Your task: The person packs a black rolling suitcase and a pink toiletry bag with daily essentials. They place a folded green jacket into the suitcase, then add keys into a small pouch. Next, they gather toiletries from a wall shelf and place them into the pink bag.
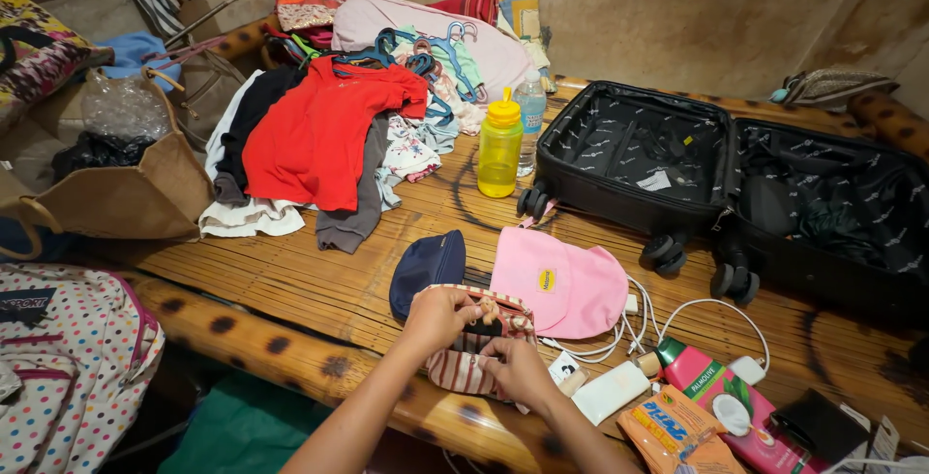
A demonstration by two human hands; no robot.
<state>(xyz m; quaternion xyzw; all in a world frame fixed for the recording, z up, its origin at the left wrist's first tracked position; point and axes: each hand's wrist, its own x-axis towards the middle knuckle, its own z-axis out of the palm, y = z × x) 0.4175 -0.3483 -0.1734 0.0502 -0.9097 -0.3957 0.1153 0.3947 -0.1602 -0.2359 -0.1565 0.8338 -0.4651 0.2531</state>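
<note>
Striped pouch (471,358) on bamboo surface (319,290), pinched at top edge by left hand (440,315), lower edge by right hand (518,370); fingers closed on fabric.

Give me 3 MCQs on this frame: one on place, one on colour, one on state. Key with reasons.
1. Where is the yellow bottle?
A. inside the suitcase
B. upright on the bamboo platform, between the clothes pile and the suitcase
C. in the brown bag

2. What colour is the cap beside the striped pouch?
A. pink
B. green
C. black

3. What state is the suitcase in?
A. zipped shut
B. standing upright
C. lying open, both halves showing

Key: 1 B, it stands left of the suitcase, by a clear bottle. 2 A, a pink cap lies right of the pouch that the left hand and right hand grip. 3 C, both lined halves face up.
</note>
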